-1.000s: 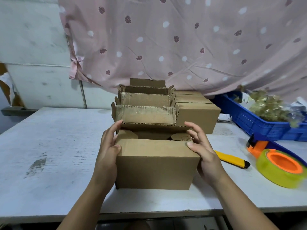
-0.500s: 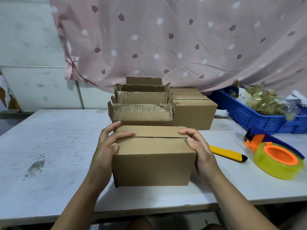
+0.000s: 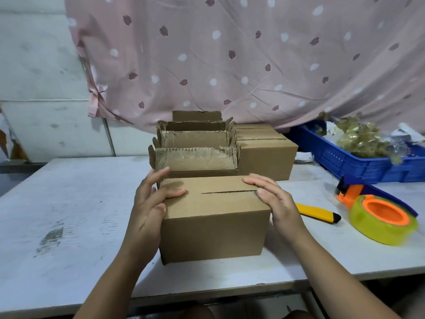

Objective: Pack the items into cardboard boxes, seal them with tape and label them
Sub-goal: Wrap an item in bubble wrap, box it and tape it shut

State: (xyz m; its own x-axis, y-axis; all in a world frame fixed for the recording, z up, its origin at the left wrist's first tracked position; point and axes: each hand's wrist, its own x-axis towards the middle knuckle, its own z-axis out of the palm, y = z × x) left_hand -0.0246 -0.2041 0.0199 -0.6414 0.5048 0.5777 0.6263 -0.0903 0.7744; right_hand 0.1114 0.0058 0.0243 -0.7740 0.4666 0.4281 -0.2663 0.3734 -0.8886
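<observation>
Near the front edge of the bench (image 3: pixel 69 203), a closed cardboard box (image 3: pixel 213 233) is being steadied between two bare hands. Its top flaps are being held down flat, and a thin dark seam is showing between them towards the right side; no tape is seen on it. The left hand (image 3: pixel 147 210) is being laid against the box's left end, with its fingers (image 3: pixel 174 193) spread and fairly straight: one is being pressed across the top near the left corner, another is being lifted just above the far edge, and the thumb is being rested on the side. The right hand (image 3: pixel 278 201) is being placed over the right end, its fingers (image 3: pixel 250 181) being kept close together and flat on the top by the end of the seam.

Just behind the box, a row of open boxes (image 3: pixel 195 160) is standing with flaps raised, and closed boxes (image 3: pixel 266 157) are standing beside that row. To the right, a yellow utility knife (image 3: pixel 317 212) and a tape dispenser (image 3: pixel 379 217) with a yellow-green roll are lying on the bench, apart from the hands. A blue crate (image 3: pixel 345 157) is being kept further back, under a pink curtain (image 3: pixel 230 54).
</observation>
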